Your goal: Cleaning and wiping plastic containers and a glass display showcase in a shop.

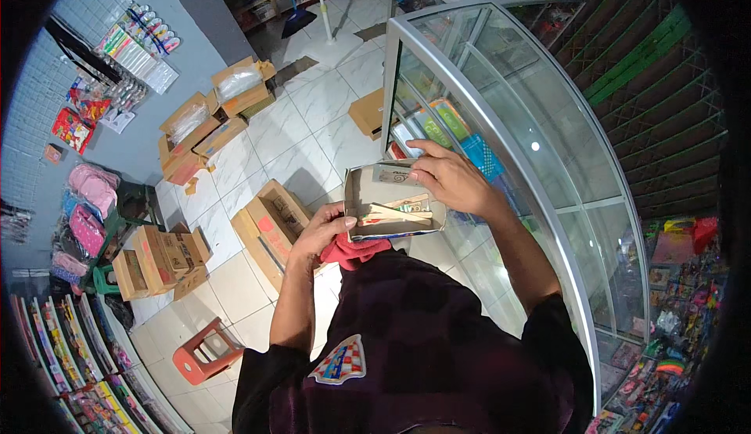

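Note:
My left hand (322, 229) grips the left side of a shallow open cardboard box (359, 190), its thumb over the near corner. A crumpled red cloth (355, 252) hangs beneath that hand and the box. Inside lie several flat wooden sticks (402, 217), loosely crossed, some with coloured print. My right hand (455, 179) is over the box's far right corner. Its thumb and fingers meet the end of a small grey printed packet (390, 174) along the far wall, with one finger stretched out beyond it. The packet's right end is hidden by the fingers.
A curved glass display case (528, 117) with a metal frame stands close on my right. An opened carton (273, 217) is on the tiled floor ahead to the left. Farther left are more cartons (161, 258) and a red plastic stool (205, 355).

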{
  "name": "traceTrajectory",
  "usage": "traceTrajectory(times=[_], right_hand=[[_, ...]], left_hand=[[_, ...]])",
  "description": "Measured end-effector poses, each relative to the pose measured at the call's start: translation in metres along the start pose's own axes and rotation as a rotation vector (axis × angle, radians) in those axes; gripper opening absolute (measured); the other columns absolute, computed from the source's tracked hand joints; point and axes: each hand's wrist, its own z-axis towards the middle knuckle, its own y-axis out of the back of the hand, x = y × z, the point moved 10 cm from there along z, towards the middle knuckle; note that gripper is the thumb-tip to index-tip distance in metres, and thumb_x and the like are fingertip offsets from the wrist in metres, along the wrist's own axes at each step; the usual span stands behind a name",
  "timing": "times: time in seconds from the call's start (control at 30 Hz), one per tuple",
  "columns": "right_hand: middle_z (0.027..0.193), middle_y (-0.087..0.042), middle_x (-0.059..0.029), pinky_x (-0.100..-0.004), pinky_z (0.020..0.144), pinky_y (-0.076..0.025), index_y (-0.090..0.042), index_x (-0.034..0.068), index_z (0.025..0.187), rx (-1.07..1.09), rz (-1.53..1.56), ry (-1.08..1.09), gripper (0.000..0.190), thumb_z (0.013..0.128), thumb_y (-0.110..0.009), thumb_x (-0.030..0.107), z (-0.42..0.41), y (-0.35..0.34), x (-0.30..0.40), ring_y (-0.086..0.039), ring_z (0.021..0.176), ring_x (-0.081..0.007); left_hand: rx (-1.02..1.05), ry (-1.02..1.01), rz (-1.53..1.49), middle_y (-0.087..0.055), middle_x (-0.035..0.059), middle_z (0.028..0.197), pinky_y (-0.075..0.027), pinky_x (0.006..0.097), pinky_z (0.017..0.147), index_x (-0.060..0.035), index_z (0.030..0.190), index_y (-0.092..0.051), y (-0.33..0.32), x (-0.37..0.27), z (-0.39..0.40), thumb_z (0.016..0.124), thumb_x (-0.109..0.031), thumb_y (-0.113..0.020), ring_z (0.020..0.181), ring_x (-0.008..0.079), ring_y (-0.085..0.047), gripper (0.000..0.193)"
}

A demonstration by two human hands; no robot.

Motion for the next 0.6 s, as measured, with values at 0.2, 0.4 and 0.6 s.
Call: traceTrajectory(times=[0.2,0.4,0.6], right_hand=[[0.146,-0.046,-0.0198,-0.0445,0.106,-0.042,-0.070,-0.003,0.099,0.169,-0.001,0.025,0.026,0.095,-0.060,0.021,-0.003,-0.022,0.006,-0.053,0.126,-0.0381],[0.150,-0.042,-0.0236,-0.0431,0.109,-0.040,-0.069,-0.005,0.099,0.134,0.151,-0.052,0.029,0.097,-0.058,0.022,0.001,-0.025,-0.013,-0.049,0.132,-0.0383],[0.151,-0.040,-0.0249,-0.0439,0.109,-0.040,-0.068,-0.006,0.098,0.133,0.198,-0.025,0.029,0.098,-0.058,0.021,0.000,-0.025,-0.011,-0.049,0.132,-0.0393]], left_hand=[[-0.038,0.004,-0.018,-0.069,0.0091,0.113,-0.044,0.0298,0.100,0.0057,0.120,-0.064,0.006,0.002,-0.002,0.089,-0.030,-0.069,0.106,0.0156,-0.062,0.047],[-0.022,0.003,-0.003,-0.069,0.0101,0.114,-0.042,0.0308,0.103,0.0066,0.120,-0.064,0.010,0.009,-0.004,0.090,-0.034,-0.067,0.108,0.0171,-0.061,0.051],[-0.028,0.019,-0.052,-0.068,0.0101,0.116,-0.042,0.0297,0.104,0.0074,0.122,-0.062,0.009,0.010,-0.008,0.089,-0.035,-0.069,0.110,0.0173,-0.061,0.054]])
